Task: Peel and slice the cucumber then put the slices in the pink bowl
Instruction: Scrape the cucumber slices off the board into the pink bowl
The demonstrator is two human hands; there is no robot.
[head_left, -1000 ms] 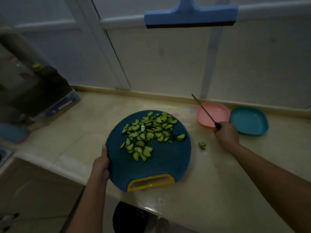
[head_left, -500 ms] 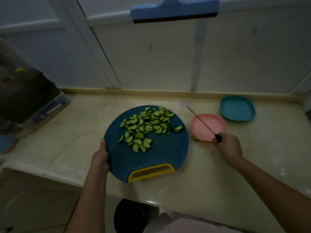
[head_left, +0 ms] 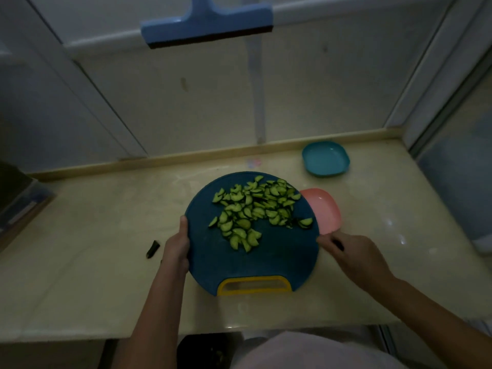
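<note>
1. My left hand [head_left: 177, 249] is clamped on the left rim of the round dark-blue plastic cutting board [head_left: 253, 262], thumb on top.
2. My right hand [head_left: 354, 254] is curled round a black knife handle [head_left: 338, 245] at the board's right rim; the blade is hidden.
3. The green half-moon cucumber slices [head_left: 255, 209] lie heaped on the board's far-right half.
4. The shallow plastic pink bowl [head_left: 326, 211] sits at that same edge, partly hidden by the board's rim and nearer the right hand.
5. The heap must travel rightward, away from the left hand. I judge that raising the left rim would send it in.
</note>
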